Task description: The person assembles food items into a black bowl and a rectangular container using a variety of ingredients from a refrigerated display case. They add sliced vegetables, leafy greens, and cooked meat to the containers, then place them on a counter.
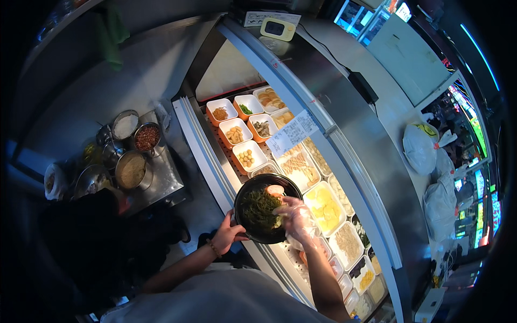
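Note:
A round black bowl [242, 197] is held up over the near edge of the lit food case. It holds dark green strands, like seaweed or greens [257, 209], with a pinkish round piece [276, 190] near its far rim. My left hand [228, 234] grips the bowl's lower left rim, thumb over the edge. In a clear plastic glove, my right hand [297, 219] reaches over the bowl's right side with its fingers bent together at the greens. What lies between those fingertips is hidden.
White tubs [250, 156] of toppings and a tray of yellow sheets [325, 209] fill the case. A paper slip [292, 134] hangs on its metal frame [344, 142]. Pots [133, 169] stand on a left-hand table. Tied plastic bags [423, 148] and a small timer [278, 28] sit on the counter.

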Tool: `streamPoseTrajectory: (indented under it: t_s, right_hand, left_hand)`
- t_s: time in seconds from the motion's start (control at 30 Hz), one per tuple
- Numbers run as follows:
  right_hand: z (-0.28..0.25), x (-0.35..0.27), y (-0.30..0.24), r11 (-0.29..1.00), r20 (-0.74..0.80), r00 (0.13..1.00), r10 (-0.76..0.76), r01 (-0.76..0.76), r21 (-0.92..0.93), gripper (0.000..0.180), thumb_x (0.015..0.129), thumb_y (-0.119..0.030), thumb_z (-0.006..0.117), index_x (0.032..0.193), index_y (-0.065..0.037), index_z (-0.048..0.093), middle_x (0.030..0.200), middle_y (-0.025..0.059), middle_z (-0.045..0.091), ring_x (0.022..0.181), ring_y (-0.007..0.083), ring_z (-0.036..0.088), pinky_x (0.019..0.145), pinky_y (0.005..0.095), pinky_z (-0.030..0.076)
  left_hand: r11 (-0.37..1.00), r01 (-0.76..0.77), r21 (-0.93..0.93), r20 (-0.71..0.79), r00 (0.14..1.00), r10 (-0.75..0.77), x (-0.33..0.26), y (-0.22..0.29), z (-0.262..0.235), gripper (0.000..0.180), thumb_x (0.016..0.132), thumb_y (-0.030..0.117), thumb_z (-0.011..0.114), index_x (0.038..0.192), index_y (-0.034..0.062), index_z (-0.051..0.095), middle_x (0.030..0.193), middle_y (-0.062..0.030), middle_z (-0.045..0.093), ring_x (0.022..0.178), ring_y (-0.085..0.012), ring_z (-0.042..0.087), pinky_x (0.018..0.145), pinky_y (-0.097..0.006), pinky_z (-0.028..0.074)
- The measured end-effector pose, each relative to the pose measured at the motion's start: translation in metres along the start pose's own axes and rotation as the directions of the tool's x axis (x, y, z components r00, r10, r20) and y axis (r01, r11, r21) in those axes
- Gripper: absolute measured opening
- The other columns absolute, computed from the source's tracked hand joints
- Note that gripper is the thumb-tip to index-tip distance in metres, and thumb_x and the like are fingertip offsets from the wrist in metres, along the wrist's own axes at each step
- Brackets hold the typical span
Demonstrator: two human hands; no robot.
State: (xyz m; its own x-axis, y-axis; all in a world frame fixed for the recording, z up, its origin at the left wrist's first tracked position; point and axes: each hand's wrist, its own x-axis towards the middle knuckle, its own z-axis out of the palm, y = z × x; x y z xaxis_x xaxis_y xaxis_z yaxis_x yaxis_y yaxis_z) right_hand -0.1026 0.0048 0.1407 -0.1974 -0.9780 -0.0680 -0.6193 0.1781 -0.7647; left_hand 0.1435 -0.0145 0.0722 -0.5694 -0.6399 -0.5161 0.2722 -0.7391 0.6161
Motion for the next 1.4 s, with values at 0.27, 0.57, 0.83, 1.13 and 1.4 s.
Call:
streamPoseTrajectory:
  t_s: [0.27,0.57,0.83,1.13,1.4]
  right_hand:
    - [0.022,0.04,-0.02,0.982,-0.041,0.999,-0.011,0.018,0.185,0.013,0.087,-0.013,0.071,0.085,0.0,0.072,0.069,0.0128,0.066,0.056,0.0205,0.06,0.058,0.0314,0.049]
    - [0.093,0.112,-0.042,0.974,-0.059,0.975,-0.214,0.218,0.069,0.019,0.079,-0.017,0.073,0.09,-0.003,0.066,0.078,0.014,0.063,0.075,0.0324,0.063,0.068,0.0411,0.051]
    - [0.12,0.147,-0.08,0.97,-0.012,0.971,-0.24,0.24,0.035,0.014,0.08,-0.009,0.07,0.09,-0.005,0.063,0.078,0.0171,0.06,0.079,0.0375,0.061,0.069,0.0454,0.049]
    - [0.119,0.155,-0.087,0.989,-0.019,0.989,-0.149,0.148,-0.028,0.013,0.079,-0.009,0.07,0.088,-0.005,0.062,0.077,0.0159,0.059,0.079,0.0384,0.059,0.069,0.0461,0.048]
    - [0.116,0.156,-0.094,0.989,0.001,0.99,-0.14,0.14,-0.04,0.012,0.078,-0.008,0.07,0.086,-0.005,0.061,0.076,0.0164,0.06,0.078,0.0382,0.059,0.068,0.0454,0.048]
  left_hand:
    - [0.984,-0.125,-0.124,-0.263,0.961,0.089,-0.006,0.008,-0.022,0.073,0.086,-0.007,0.048,0.148,0.0183,0.02,0.12,-0.0114,0.056,0.096,-0.0255,0.066,0.077,-0.043,0.061]
    - [0.984,-0.122,-0.127,-0.259,0.962,0.086,0.056,0.068,-0.074,0.066,0.086,-0.005,0.049,0.144,0.0171,0.029,0.12,-0.0108,0.057,0.095,-0.0251,0.066,0.076,-0.04,0.061]
    - [0.992,-0.105,-0.068,-0.216,0.972,0.088,0.098,0.121,-0.109,0.067,0.082,-0.003,0.053,0.142,0.0165,0.03,0.12,-0.0119,0.056,0.091,-0.0247,0.067,0.073,-0.037,0.062]
    - [0.993,-0.097,-0.072,-0.165,0.983,0.084,0.127,0.143,-0.122,0.063,0.082,-0.002,0.053,0.139,0.0162,0.033,0.121,-0.0113,0.056,0.094,-0.0252,0.067,0.073,-0.037,0.063]
    - [0.992,-0.096,-0.082,-0.153,0.985,0.083,0.132,0.146,-0.126,0.069,0.081,-0.003,0.053,0.142,0.018,0.031,0.121,-0.0107,0.056,0.093,-0.0248,0.067,0.072,-0.037,0.063]
